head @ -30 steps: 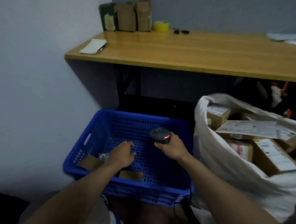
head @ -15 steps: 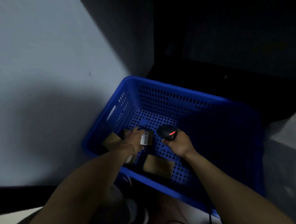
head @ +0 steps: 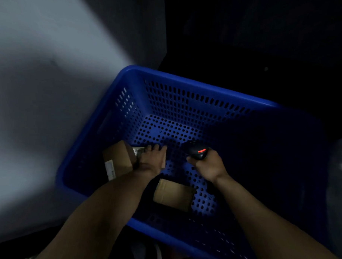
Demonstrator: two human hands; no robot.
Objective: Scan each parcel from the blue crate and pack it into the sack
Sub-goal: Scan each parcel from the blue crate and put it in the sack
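gripping scanner [head: 198,152], parcel [head: 138,151] (writing unreadable)

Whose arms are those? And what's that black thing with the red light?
Those arms belong to a person wearing a camera on their head, so you look down as they do. They reach into a blue crate. The right hand holds a black scanner; its red light reads parcel labels. The left hand rests on a small parcel; I can't tell if it grips it. Two more lie in the crate: the left box and the near box.
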